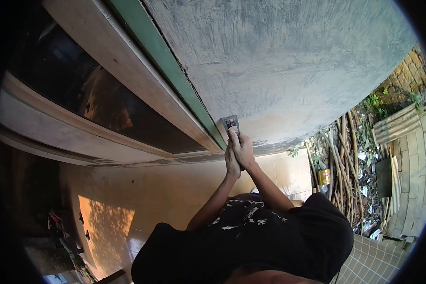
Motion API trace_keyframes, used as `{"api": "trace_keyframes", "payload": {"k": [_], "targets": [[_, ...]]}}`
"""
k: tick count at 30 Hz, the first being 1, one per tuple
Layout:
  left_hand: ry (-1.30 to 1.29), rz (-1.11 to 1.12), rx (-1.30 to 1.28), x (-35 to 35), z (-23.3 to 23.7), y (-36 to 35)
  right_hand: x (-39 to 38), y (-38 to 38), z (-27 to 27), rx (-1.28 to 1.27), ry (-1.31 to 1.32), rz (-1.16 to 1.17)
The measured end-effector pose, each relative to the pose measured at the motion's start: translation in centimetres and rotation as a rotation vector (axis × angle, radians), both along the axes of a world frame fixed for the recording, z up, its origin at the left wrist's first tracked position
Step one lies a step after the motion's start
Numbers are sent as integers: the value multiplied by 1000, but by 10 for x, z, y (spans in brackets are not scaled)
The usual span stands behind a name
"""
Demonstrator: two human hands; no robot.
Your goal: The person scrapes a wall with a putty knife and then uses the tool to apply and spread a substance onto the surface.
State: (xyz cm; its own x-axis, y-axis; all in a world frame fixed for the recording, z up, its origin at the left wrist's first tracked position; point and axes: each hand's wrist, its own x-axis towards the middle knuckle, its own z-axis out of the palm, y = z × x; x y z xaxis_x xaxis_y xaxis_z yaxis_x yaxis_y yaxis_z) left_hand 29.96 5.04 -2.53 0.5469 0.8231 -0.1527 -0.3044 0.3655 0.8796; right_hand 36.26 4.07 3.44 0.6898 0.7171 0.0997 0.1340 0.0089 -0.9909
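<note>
Both my hands are together on a dark tool (230,121) with a flat, roughly rectangular grey head, perhaps a sander; I cannot make out its exact kind. The head lies at the lower part of the grey plastered wall (288,71), close to the green door frame strip (175,71). My left hand (231,162) is closed at the left of the handle, and my right hand (243,148) wraps it from the right. Most of the handle is hidden by the fingers. The wall has a paler, smoother patch around the tool, with streaky darker grey above.
Left of the wall is a wooden frame (142,85) with dark glass. Tan floor tiles (175,189) run below, sunlit at lower left. At right lie long sticks (348,161), a yellow can (323,177), litter and corrugated sheets (396,124).
</note>
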Motion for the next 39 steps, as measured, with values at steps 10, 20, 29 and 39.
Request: {"api": "trace_keyframes", "payload": {"k": [10,20,29,39], "targets": [[104,-9,176,14,20,-5,11,-11,34,-67,110,2],[182,-25,134,5,22,-15,7,-14,11,-37,125,-69],[170,7,314,11,41,1,11,-2,19,18,78,-63],[75,-24,121,9,72,-1,8,-10,69,43,158,6]]}}
